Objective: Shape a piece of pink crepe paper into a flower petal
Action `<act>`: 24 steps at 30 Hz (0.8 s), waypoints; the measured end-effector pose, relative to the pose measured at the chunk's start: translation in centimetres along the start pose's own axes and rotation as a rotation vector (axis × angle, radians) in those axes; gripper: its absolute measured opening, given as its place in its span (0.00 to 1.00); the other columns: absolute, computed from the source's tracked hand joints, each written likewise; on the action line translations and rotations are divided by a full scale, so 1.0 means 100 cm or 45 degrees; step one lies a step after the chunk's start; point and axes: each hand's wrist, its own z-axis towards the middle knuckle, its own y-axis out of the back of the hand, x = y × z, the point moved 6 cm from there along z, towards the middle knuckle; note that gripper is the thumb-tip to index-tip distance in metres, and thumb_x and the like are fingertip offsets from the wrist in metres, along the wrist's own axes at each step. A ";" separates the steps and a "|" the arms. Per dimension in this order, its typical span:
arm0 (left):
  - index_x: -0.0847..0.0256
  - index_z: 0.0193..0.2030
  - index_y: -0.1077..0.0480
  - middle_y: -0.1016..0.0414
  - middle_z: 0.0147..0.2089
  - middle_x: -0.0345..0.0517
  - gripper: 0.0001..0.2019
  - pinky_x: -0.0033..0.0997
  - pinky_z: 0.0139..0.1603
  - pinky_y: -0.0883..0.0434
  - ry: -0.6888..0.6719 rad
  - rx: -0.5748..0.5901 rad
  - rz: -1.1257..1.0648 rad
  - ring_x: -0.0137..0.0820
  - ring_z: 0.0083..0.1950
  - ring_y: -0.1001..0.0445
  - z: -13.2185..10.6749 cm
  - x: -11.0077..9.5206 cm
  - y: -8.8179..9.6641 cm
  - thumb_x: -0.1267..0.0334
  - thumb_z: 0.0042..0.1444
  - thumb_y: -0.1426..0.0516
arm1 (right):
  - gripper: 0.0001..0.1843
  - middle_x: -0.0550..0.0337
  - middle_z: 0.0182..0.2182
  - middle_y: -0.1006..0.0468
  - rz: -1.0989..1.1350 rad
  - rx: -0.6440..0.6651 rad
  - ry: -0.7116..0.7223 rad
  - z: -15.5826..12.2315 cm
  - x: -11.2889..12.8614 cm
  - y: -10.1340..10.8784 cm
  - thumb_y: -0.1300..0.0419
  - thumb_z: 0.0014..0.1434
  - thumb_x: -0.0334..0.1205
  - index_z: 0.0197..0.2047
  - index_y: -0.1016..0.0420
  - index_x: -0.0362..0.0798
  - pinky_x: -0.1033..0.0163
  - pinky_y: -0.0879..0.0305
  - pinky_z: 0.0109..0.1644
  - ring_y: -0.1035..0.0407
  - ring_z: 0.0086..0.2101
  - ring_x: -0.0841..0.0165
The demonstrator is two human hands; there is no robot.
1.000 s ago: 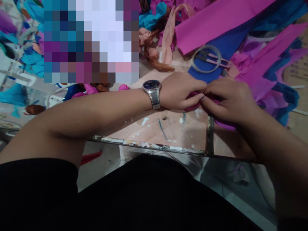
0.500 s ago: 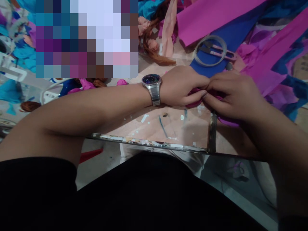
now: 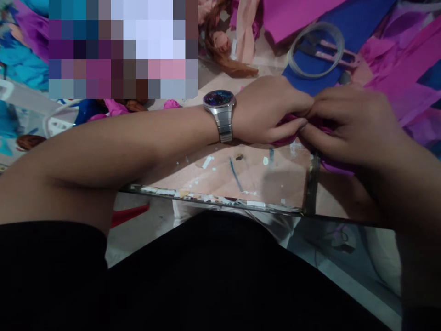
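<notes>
My left hand [image 3: 272, 110], with a metal watch [image 3: 219, 102] on its wrist, is closed on a piece of magenta crepe paper [image 3: 286, 139]. Fingertips of my right hand [image 3: 358, 122] pinch the same paper right beside the left fingers, and the two hands touch. Part of the paper hangs out below the right hand; most of it is hidden by my fingers. Just beyond the hands, a clear roll of tape [image 3: 339, 39] lies over a pink-handled cutter or scissors [image 3: 336, 54], whose kind is unclear, on blue paper [image 3: 299, 82].
A large magenta sheet [image 3: 296, 16] and purple crumpled paper [image 3: 409, 99] lie at the back and right. Brown and peach twisted paper [image 3: 237, 69] sits at the back middle. The table [image 3: 217, 170] has scraps along its front edge. A pixelated patch hides the back left.
The whole view has shifted a little, so the table things sit higher and slightly to the right. Both hands keep their hold on the magenta paper, with barely any change in their fingers.
</notes>
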 end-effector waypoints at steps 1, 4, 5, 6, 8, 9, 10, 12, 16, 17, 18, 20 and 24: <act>0.49 0.52 0.16 0.12 0.41 0.50 0.21 0.49 0.45 0.33 0.000 -0.002 -0.006 0.46 0.45 0.16 0.000 0.000 0.000 0.50 0.77 0.50 | 0.06 0.59 0.37 0.18 -0.001 0.000 -0.002 0.000 0.000 0.000 0.37 0.75 0.39 0.42 0.27 0.54 0.53 0.38 0.41 0.22 0.39 0.63; 0.50 0.51 0.16 0.13 0.41 0.50 0.20 0.48 0.46 0.33 -0.021 -0.018 -0.029 0.45 0.45 0.16 -0.001 -0.001 0.002 0.52 0.76 0.50 | 0.07 0.58 0.35 0.18 -0.017 -0.014 0.004 0.001 0.001 0.001 0.36 0.75 0.41 0.41 0.27 0.54 0.54 0.37 0.42 0.22 0.38 0.64; 0.52 0.51 0.16 0.13 0.41 0.50 0.19 0.47 0.46 0.33 -0.032 -0.023 -0.039 0.44 0.45 0.17 -0.002 -0.002 0.003 0.52 0.76 0.49 | 0.07 0.58 0.35 0.18 -0.024 -0.015 0.007 0.001 0.001 0.001 0.36 0.75 0.42 0.41 0.27 0.54 0.54 0.37 0.42 0.22 0.38 0.64; 0.54 0.51 0.16 0.14 0.41 0.50 0.19 0.46 0.47 0.34 -0.042 -0.028 -0.052 0.42 0.45 0.17 -0.003 -0.002 0.003 0.53 0.77 0.49 | 0.07 0.58 0.36 0.18 -0.030 -0.012 0.006 0.001 0.001 0.001 0.37 0.75 0.42 0.41 0.26 0.54 0.54 0.36 0.42 0.22 0.38 0.64; 0.57 0.51 0.16 0.14 0.40 0.50 0.19 0.44 0.48 0.35 -0.060 -0.047 -0.083 0.39 0.44 0.19 -0.004 -0.002 0.004 0.53 0.78 0.48 | 0.07 0.58 0.36 0.18 -0.037 -0.008 0.008 0.001 0.001 0.001 0.38 0.76 0.42 0.42 0.26 0.53 0.54 0.36 0.43 0.21 0.39 0.64; 0.58 0.51 0.16 0.14 0.40 0.50 0.19 0.44 0.48 0.36 -0.070 -0.053 -0.096 0.38 0.43 0.20 -0.004 -0.002 0.004 0.53 0.78 0.48 | 0.07 0.57 0.37 0.18 -0.034 -0.003 0.010 0.001 0.001 0.000 0.38 0.76 0.42 0.43 0.26 0.53 0.54 0.36 0.43 0.21 0.39 0.63; 0.59 0.50 0.16 0.14 0.40 0.50 0.19 0.44 0.48 0.37 -0.075 -0.058 -0.106 0.37 0.43 0.21 -0.004 -0.002 0.004 0.53 0.79 0.47 | 0.07 0.57 0.37 0.17 -0.027 0.002 0.010 0.001 0.001 0.000 0.38 0.77 0.42 0.43 0.26 0.53 0.53 0.36 0.43 0.21 0.39 0.63; 0.59 0.50 0.17 0.14 0.41 0.51 0.19 0.44 0.48 0.37 -0.072 -0.043 -0.115 0.37 0.42 0.22 -0.004 -0.001 0.004 0.53 0.79 0.47 | 0.07 0.56 0.38 0.16 -0.006 0.011 0.001 0.001 0.000 0.001 0.38 0.76 0.43 0.43 0.26 0.53 0.52 0.37 0.42 0.21 0.39 0.63; 0.57 0.50 0.17 0.14 0.41 0.51 0.17 0.45 0.49 0.35 -0.025 -0.011 -0.089 0.40 0.44 0.20 -0.001 -0.001 0.003 0.53 0.78 0.46 | 0.10 0.54 0.36 0.17 -0.007 0.060 -0.092 0.001 -0.002 0.001 0.38 0.76 0.46 0.40 0.27 0.54 0.50 0.36 0.43 0.22 0.39 0.62; 0.57 0.50 0.17 0.14 0.41 0.50 0.17 0.45 0.49 0.35 -0.020 -0.004 -0.078 0.41 0.45 0.19 -0.001 -0.002 0.003 0.53 0.78 0.46 | 0.11 0.54 0.36 0.17 -0.015 0.077 -0.117 0.001 -0.002 0.001 0.39 0.76 0.47 0.40 0.28 0.54 0.50 0.35 0.43 0.22 0.40 0.61; 0.58 0.51 0.16 0.14 0.41 0.50 0.17 0.44 0.50 0.34 -0.019 -0.001 -0.074 0.41 0.46 0.18 -0.001 -0.002 0.003 0.54 0.79 0.46 | 0.11 0.54 0.36 0.17 -0.019 0.085 -0.131 0.001 -0.002 0.001 0.40 0.76 0.47 0.40 0.28 0.55 0.50 0.35 0.43 0.22 0.40 0.61; 0.62 0.52 0.16 0.15 0.42 0.51 0.18 0.43 0.52 0.34 -0.033 0.000 -0.084 0.40 0.47 0.17 -0.002 -0.004 0.005 0.55 0.80 0.46 | 0.11 0.55 0.36 0.18 -0.020 0.094 -0.145 0.001 -0.001 0.002 0.40 0.76 0.48 0.40 0.28 0.55 0.49 0.35 0.42 0.22 0.40 0.61; 0.66 0.55 0.16 0.15 0.43 0.52 0.19 0.43 0.55 0.34 -0.067 -0.007 -0.085 0.40 0.49 0.18 -0.004 -0.006 0.007 0.57 0.81 0.46 | 0.10 0.54 0.37 0.18 -0.017 0.098 -0.156 0.001 0.001 0.003 0.40 0.76 0.48 0.41 0.27 0.55 0.49 0.35 0.43 0.22 0.40 0.61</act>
